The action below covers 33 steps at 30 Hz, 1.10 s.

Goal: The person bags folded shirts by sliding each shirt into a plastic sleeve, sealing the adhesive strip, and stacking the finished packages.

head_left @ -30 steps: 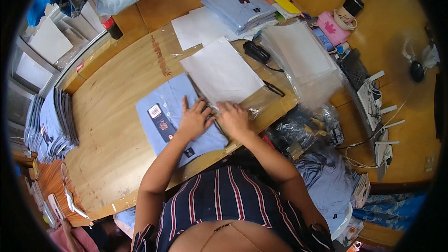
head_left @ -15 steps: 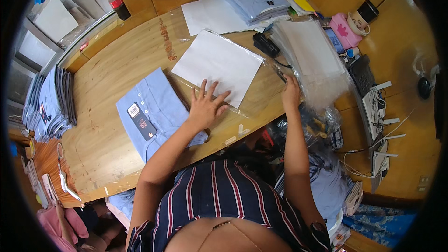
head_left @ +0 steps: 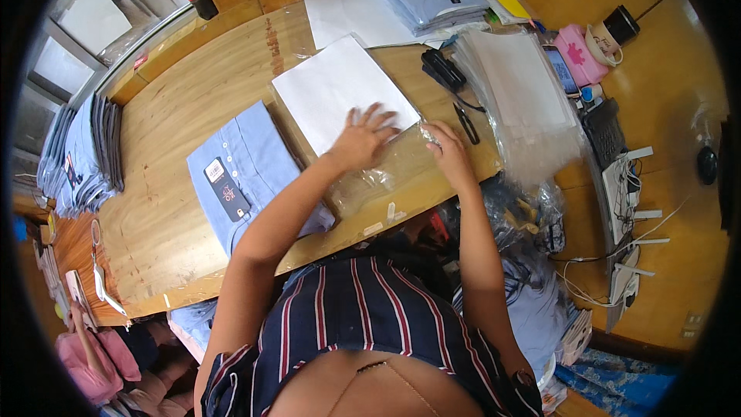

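On the brown wooden table [head_left: 174, 185], we see a flat white paper sheet [head_left: 320, 93] against thin clear plastic film [head_left: 374, 180] | Risk, we judge: a dragging palm could crease both | Left hand [head_left: 367, 139]: grip splayed wide over the sheet, clutching nothing | Right hand [head_left: 449, 153]: grip half-curled at the film's edge, any pinch unclear

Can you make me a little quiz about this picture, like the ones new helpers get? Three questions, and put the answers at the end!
1. True or false: the folded light-blue shirt nearest the hands has a dark tag on it.
2. Which lies to the right of the right hand?
A) the dark bottle
B) the stack of clear plastic sleeves
C) the window
3. Fill in the colour: the left hand has its fingers spread over a ____ sheet of paper.

Key: 1. True. 2. B. 3. White.
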Each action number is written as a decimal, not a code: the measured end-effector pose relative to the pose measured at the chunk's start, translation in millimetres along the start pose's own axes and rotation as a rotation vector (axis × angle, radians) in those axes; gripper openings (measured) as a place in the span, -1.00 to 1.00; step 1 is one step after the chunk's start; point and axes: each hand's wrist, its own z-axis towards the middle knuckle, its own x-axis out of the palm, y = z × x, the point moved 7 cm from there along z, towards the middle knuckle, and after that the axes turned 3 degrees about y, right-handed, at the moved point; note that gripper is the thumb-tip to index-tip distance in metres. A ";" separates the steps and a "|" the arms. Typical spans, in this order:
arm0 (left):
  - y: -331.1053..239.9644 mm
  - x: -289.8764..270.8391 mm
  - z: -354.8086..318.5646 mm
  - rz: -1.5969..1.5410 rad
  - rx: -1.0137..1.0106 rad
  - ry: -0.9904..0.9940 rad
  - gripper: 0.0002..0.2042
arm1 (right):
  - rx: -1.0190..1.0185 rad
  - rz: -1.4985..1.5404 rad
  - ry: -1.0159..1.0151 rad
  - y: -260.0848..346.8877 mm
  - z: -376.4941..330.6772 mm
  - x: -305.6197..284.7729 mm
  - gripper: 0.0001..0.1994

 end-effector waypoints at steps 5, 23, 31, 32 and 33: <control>-15.4 18.4 18.5 0.035 -0.014 0.121 -0.46 | 0.114 0.045 0.286 -35.1 3.6 15.5 -0.74; -13.8 23.0 15.6 0.107 0.015 0.097 -0.57 | -0.184 -0.014 0.212 -17.1 12.3 11.9 -0.91; -20.0 22.2 12.0 0.096 0.096 0.048 -0.61 | -0.380 -0.275 0.110 2.4 -23.8 8.3 -0.90; -22.8 23.8 11.1 0.094 0.105 0.059 -0.62 | -0.391 -0.283 0.096 3.8 -29.6 7.2 -0.90; -25.6 24.4 10.7 0.091 0.112 0.068 -0.63 | -0.404 -0.291 0.083 5.8 -35.5 6.2 -0.89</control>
